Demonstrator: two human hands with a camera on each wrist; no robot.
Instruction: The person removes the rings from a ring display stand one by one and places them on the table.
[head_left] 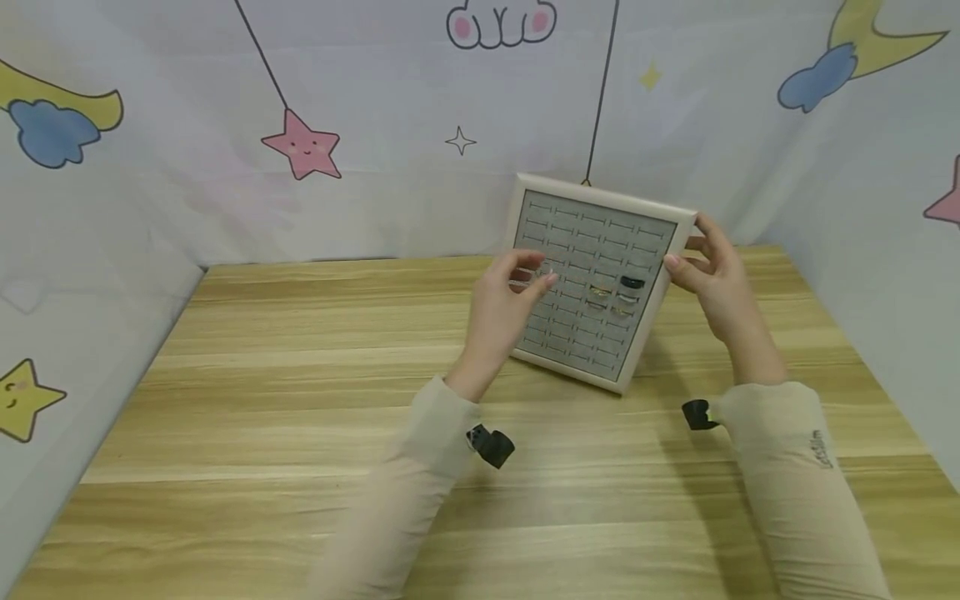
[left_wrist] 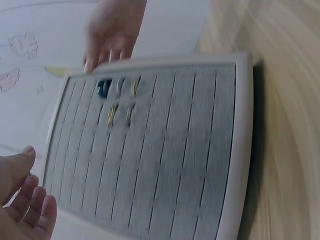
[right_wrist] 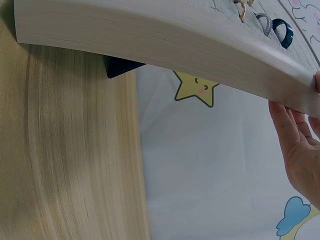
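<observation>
A ring display board with a pale frame and grey slotted padding stands tilted on the table. My right hand grips its upper right edge, thumb on the front and fingers behind. My left hand is before the board's left side, thumb and fingertips close together. Between them, the left wrist view shows a tiny shiny piece, seemingly a ring, mostly hidden by the fingers. Several rings sit in the slots: a black ring, a gold ring, and a silver ring among them.
The board's lower edge rests on the wood-grain table. A white cloth backdrop with printed stars and clouds rises behind and at both sides. Behind the board, a dark support piece shows in the right wrist view.
</observation>
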